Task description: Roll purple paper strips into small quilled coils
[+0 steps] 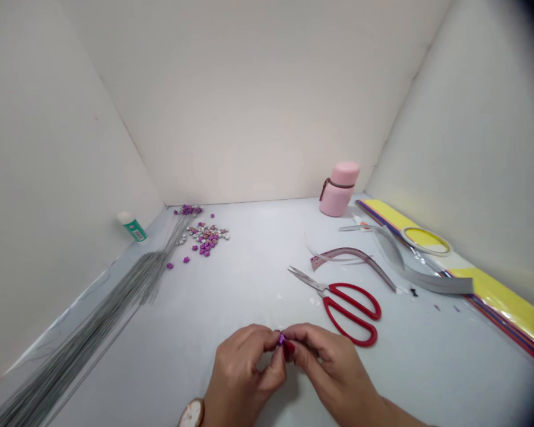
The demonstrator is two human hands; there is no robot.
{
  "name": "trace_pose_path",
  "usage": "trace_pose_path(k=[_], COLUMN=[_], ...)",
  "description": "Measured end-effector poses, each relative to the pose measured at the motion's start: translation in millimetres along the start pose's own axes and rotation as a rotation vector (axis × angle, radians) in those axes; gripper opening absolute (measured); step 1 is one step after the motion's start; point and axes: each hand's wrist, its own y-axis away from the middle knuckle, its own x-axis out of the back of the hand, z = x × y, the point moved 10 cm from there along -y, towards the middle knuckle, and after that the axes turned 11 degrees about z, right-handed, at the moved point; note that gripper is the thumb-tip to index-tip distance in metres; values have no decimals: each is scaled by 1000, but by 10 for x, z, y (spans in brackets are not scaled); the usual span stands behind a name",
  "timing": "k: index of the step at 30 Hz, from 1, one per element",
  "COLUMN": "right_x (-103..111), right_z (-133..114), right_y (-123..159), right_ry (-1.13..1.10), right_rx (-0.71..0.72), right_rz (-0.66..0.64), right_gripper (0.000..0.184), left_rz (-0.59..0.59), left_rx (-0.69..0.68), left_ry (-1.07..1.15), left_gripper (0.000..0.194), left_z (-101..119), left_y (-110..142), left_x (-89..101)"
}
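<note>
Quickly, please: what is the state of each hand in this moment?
Left hand: closed, pinching a small purple piece.
Right hand: closed, pinching the same piece.

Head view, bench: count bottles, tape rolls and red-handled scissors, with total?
Bottles: 2 (pink bottle, green-labelled bottle)
Tape rolls: 1 (tape roll)
Red-handled scissors: 1
Total: 4
</note>
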Motion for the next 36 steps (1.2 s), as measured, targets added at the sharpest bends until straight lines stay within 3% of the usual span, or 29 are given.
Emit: trace_pose_path(k=[3, 5, 7, 10, 14, 18, 22, 27, 29, 32, 34, 36], right_x=[-76, -171, -247, -298, -301, -189, -118, -130, -122, -96, -57, 14], right_z=[293, 414, 453, 459, 461, 443, 377, 385, 421, 452, 454, 435], right_y=[2, 42, 74, 103, 116, 47, 10, 15, 12, -7, -33, -80], right_ry=[-337, -584, -750, -827, -806, -630, -499, -474, -457, -435, -392, -330], right_rx=[-365, -573, -689, -746, -756, -609, -466, -459, -472, -468, -442, -383], right_rz=[3, -6, -19, -35, -38, 8, 27, 2, 8, 32, 58, 87], right_gripper=[18, 21, 22, 25, 26, 22, 20, 21, 22, 22, 19, 16], left_rz=[-140, -141, -157, -189, -208, -161, -155, -158, -110, 290, 290, 166], left_rx=[156, 223, 266, 307, 345, 398, 533, 829, 994, 1201, 1253, 1230], left_ry=[145, 208, 230, 249, 275, 328, 375, 511, 549, 543, 581, 568], left_gripper=[16, 28, 27, 20, 19, 19, 15, 15, 20, 52, 61, 63], left_z=[-156, -233, -281, -303, -310, -352, -449, -662, -813, -1097, -1123, -1082], left_y=[55, 91, 130, 154, 136, 122, 201, 351, 392, 432, 453, 469], left_x=[-137, -141, -161, -198, -229, -201, -230, -317, -297, 1, -35, -154])
